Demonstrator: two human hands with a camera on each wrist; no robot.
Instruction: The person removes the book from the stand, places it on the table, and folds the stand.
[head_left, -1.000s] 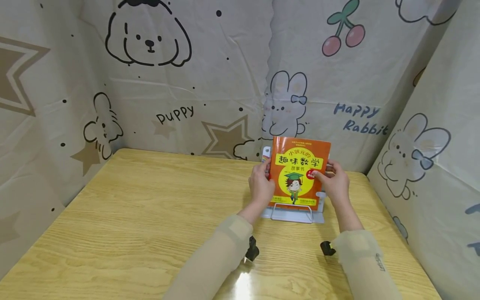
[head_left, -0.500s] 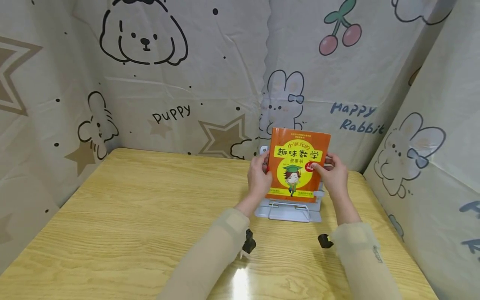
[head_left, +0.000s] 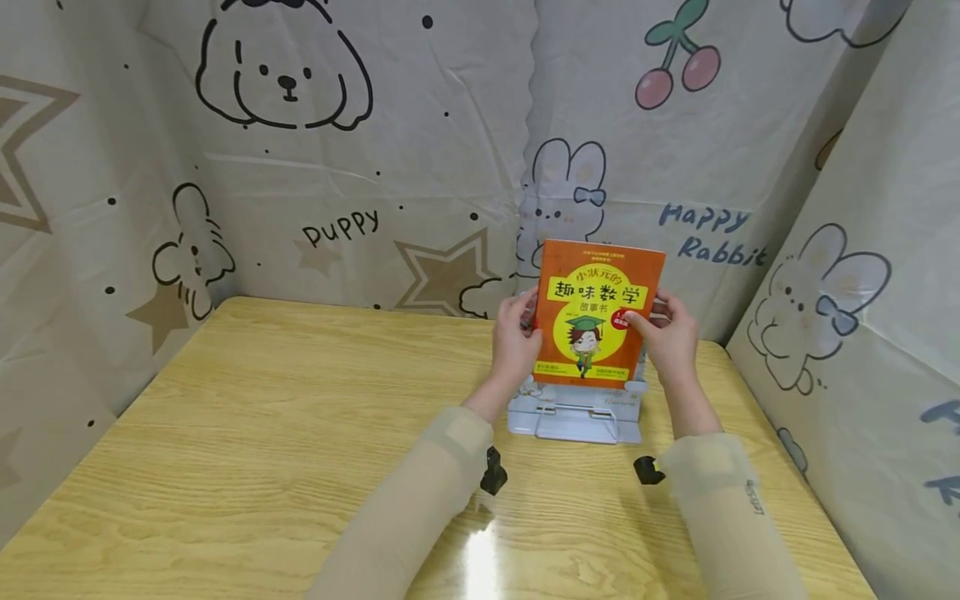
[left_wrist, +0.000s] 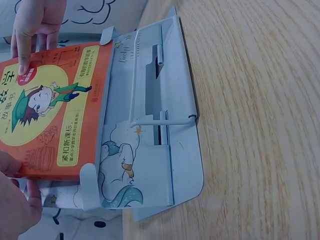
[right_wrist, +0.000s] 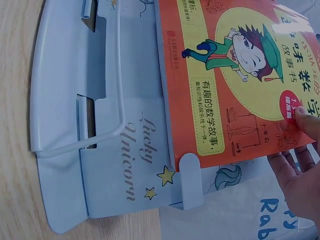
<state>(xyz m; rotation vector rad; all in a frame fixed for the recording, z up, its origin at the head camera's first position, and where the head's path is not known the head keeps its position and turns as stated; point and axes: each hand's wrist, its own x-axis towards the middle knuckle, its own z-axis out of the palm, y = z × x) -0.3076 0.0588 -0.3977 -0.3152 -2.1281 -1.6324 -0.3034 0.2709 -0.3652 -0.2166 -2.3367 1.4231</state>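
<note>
An orange book (head_left: 592, 275) with a yellow circle and a cartoon child in a green cap stands upright, front cover toward me. My left hand (head_left: 516, 333) grips its left edge. On the opposite edge my right hand (head_left: 670, 337) pinches it, thumb on the cover and fingers behind. Below and behind the book is a pale blue book stand (head_left: 577, 422) with a unicorn print and a wire page holder (left_wrist: 134, 75). The book's lower edge is raised above the stand's ledge, and a side clip (right_wrist: 191, 180) overlaps the cover's lower corner.
The stand sits on a wood-grain table (head_left: 300, 417), near its back right. A patterned cloth (head_left: 420, 167) hangs behind and along both sides. Black wrist-worn pieces (head_left: 493, 471) hang by both sleeves.
Both hands have lifted the book upward from the stand's ledge, so more of the stand's printed back shows below it. The stand stays in place.
</note>
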